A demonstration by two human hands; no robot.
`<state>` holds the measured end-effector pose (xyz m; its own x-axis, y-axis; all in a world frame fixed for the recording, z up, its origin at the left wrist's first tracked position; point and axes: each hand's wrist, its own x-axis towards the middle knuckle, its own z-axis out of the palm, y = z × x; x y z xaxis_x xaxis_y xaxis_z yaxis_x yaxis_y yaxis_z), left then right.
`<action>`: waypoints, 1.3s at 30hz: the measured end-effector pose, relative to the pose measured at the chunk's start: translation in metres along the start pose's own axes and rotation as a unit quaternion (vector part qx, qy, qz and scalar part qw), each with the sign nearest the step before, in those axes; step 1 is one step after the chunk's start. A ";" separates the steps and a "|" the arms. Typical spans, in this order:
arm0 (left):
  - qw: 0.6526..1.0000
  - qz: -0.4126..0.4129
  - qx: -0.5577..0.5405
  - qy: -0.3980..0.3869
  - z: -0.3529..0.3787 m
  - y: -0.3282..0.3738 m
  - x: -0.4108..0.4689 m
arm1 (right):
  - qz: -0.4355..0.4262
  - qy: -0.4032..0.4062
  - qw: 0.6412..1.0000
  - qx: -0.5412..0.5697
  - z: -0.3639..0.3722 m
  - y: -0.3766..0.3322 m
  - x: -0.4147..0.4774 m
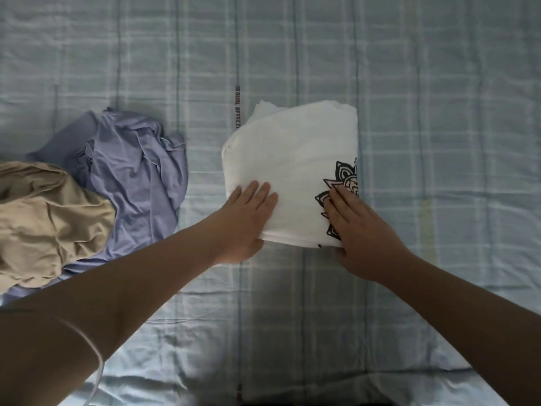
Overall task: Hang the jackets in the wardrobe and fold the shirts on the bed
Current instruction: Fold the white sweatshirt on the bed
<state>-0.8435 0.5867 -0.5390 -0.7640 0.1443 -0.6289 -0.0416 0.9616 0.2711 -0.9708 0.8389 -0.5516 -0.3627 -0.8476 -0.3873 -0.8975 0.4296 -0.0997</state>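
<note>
A white shirt (295,159) with a black sun-like print lies folded into a thick rectangle in the middle of the bed. My left hand (246,218) holds its near left corner, fingers flat on top and thumb under the near edge. My right hand (360,227) lies on the near right corner over the print, fingers straight on the cloth; its thumb is hidden at the edge. A crumpled lilac shirt (131,171) lies to the left, and a crumpled beige shirt (44,224) sits partly on top of it at the left edge.
The bed (439,112) is covered with a pale blue checked sheet, with bare sheet behind, right of and in front of the white shirt. A thin white cord (93,353) hangs by my left arm at the lower left.
</note>
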 end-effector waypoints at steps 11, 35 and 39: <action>0.929 -0.081 -0.357 -0.058 -0.060 -0.032 -0.018 | 0.137 -0.041 0.930 0.339 -0.070 0.003 -0.015; 0.742 -0.295 -0.465 0.383 -0.019 -0.038 0.073 | 0.479 0.075 0.787 0.383 -0.047 0.061 0.137; 0.726 -0.279 -0.503 0.377 -0.024 -0.034 0.063 | 0.499 0.112 0.775 0.371 -0.063 0.054 0.129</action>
<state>-0.9053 0.5570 -0.5702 -0.5671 -0.7358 -0.3702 -0.6387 0.1091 0.7617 -1.0814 0.7333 -0.5494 -0.8921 0.0251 -0.4511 0.2194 0.8969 -0.3840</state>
